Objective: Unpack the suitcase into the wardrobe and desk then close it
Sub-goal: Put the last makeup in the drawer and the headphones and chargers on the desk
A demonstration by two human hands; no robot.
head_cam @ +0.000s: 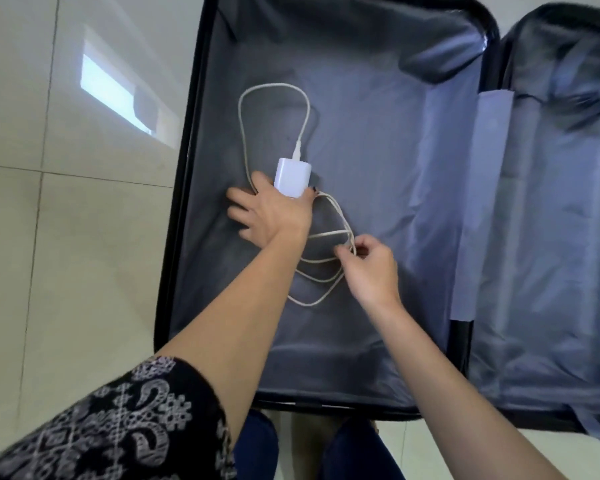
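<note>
The white charger [293,176] lies on the grey lining [361,140] of the left half of the open suitcase [187,133], a little left of that half's middle. Its cable [274,85] leaves the top of the plug in a long loop toward the far end, comes back down past the plug and falls into several loose coils nearer the person. The left hand [271,213] has the plug caught between thumb and forefinger, with the other fingers spread on the lining beside it. The right hand [371,268] pinches the coils where they cross, thumb and fingertips closed on the cord. The other half of the case [551,202] lies open alongside on the right, its lining creased, and its far side runs out of my sight. The whole thing sits flat on pale floor tiles [32,237]. The person leans over its near end, with a black patterned sleeve [101,427] on the left arm and knees in blue trousers [257,445] just showing below. I take this for the tail of the unpacking, since the charger is the only thing I can see left to move, and it is most likely bound for the desk. The next move asks both hands to lift together, drawing in the far loop so that no cord trails or catches on the rim; only then can the two halves be folded together and closed
</note>
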